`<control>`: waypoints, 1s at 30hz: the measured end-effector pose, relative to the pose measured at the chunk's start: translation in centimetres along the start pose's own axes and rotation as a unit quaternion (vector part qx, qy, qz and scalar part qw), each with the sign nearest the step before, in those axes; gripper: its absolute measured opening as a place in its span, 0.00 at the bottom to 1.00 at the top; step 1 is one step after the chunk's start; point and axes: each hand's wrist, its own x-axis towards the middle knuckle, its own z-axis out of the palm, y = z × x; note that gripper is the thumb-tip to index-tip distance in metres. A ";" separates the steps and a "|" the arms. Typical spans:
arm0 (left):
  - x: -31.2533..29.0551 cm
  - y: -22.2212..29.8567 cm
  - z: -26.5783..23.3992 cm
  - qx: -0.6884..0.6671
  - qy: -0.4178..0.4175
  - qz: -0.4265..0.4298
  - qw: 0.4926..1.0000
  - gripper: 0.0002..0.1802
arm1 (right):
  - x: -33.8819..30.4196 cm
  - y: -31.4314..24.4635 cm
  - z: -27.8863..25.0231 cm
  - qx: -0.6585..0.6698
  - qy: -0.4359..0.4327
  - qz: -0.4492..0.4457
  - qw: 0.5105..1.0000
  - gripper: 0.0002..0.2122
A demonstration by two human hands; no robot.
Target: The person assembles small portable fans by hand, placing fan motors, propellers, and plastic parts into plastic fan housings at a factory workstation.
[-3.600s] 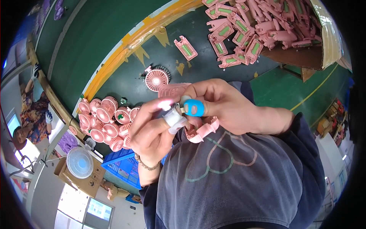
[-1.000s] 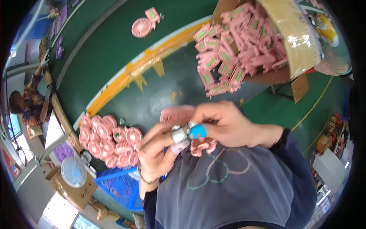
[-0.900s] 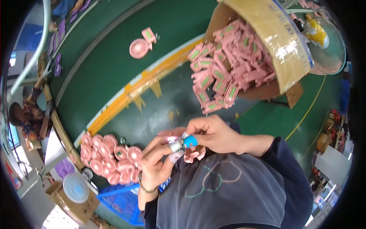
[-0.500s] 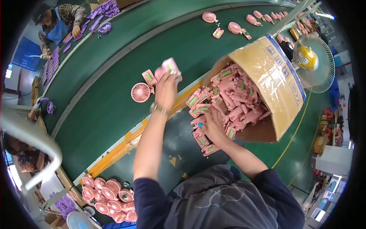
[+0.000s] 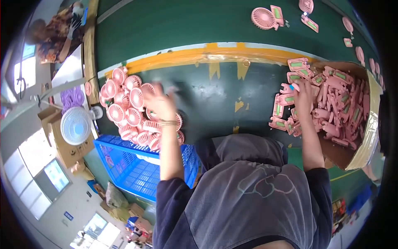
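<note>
Over a heap of pink round fan heads (image 5: pixel 116 113) at the left, my left hand (image 5: pixel 161 106) reaches in with thumb and fingers apart, blurred by motion. No held thing shows in it. My right hand (image 5: pixel 304 96) is at the right among pink handle shells (image 5: pixel 286 99) with green inserts, its fingers curled down on a shell whose outline they partly hide. Something blue wraps a digit of that hand. Beside it, an open cardboard box (image 5: pixel 364 137) lies on its side, full of more pink shells.
A green conveyor (image 5: pixel 174 25) runs beyond the orange-taped edge (image 5: pixel 166 58), carrying pink fan heads with handle shells (image 5: pixel 265 18). A blue plastic crate (image 5: pixel 128 174) stands below the heap. A pale blue fan (image 5: pixel 76 125) is at left; a co-worker's gloved hand (image 5: pixel 74 25) shows at upper left.
The view has turned left. My left hand has left the pink pieces on the conveyor, including the shell it held, and moved to the fan-head heap. My right hand stays among the shells.
</note>
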 end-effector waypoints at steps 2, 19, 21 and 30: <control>0.5 -6.8 0.6 0.128 -0.008 -0.136 0.982 0.46 | 0.2 -3.9 0.5 0.086 0.037 -0.095 0.991 0.17; -6.9 7.0 -0.4 -0.242 -0.203 0.296 0.901 0.17 | -3.3 -11.6 5.6 0.277 -0.158 0.292 0.902 0.09; -6.7 6.4 -0.6 -0.316 -0.184 0.299 0.882 0.13 | -4.8 -9.9 6.7 0.049 -0.066 0.020 0.996 0.10; -5.3 4.9 -0.2 -0.181 -0.174 -0.163 0.954 0.33 | -6.4 -12.9 4.5 0.149 -0.141 -0.124 0.971 0.18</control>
